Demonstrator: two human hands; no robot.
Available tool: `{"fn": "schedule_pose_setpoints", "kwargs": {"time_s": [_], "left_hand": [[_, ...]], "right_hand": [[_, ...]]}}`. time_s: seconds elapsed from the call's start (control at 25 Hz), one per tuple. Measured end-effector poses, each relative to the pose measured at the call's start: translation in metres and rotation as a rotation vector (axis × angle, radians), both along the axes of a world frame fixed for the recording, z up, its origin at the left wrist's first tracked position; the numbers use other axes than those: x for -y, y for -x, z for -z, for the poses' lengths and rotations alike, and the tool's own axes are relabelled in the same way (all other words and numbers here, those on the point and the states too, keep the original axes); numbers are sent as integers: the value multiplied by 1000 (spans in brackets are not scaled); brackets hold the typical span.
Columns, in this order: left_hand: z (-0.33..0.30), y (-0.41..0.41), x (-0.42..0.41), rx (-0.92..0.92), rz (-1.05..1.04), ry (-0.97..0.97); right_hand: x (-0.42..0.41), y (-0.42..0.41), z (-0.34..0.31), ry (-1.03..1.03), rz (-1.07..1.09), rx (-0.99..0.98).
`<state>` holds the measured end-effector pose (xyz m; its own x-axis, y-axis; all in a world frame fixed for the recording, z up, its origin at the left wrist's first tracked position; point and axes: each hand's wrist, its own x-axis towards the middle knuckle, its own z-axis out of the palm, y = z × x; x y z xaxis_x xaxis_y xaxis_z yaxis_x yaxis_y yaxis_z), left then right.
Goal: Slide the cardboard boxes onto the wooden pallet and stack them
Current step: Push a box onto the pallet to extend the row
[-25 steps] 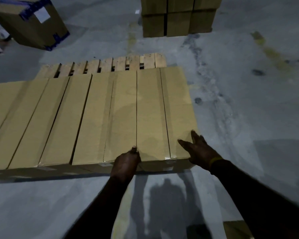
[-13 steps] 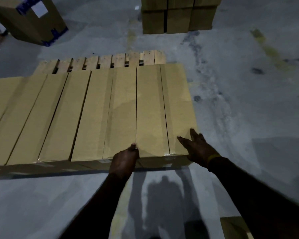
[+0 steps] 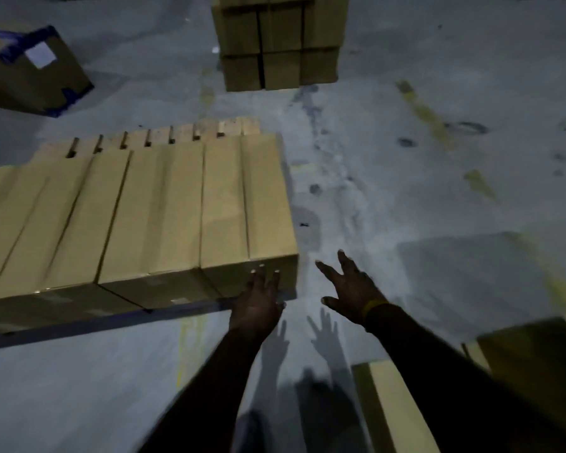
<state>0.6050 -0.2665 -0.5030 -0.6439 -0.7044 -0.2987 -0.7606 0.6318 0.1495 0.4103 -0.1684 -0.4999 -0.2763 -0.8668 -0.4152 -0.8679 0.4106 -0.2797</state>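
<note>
Right hand (image 3: 350, 286) lifted off end box (image 3: 249, 207), fingers spread; left hand (image 3: 258, 295) flat against it. Row seated on pallet (image 3: 190, 134).

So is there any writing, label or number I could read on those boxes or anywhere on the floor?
No text can be read anywhere in this view.
White label on the blue-taped box at the far left: too blurred to read.
Small pale sticker on the near face of the row of boxes: too small and blurred to read.
Stacked boxes at the back: no print visible.
</note>
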Motion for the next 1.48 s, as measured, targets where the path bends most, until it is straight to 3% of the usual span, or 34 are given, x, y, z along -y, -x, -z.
{"fn": "schedule_pose_setpoints", "kwargs": {"time_s": [0.32,0.52,0.88,1.12,1.36,1.48], "left_hand": [[-29,82,-233,-52,126,-126],[-67,142,-345,-91,271,-145],[-85,195,-426,-97,501,-80],[-75,216,-453,-71,571,-54],[-69,233,-498,10,480,-99],[-107,230,-522,20,364,-147]], "right_hand": [[-266,60,-43,-90,210,-85],[-386,86,-76,-127,396,-101],[-486,98,-108,-199,645,-109],[-519,115,-96,-169,666,-156],[-562,132,-83,-195,604,-85],[-575,128,-110,-183,562,-50]]}}
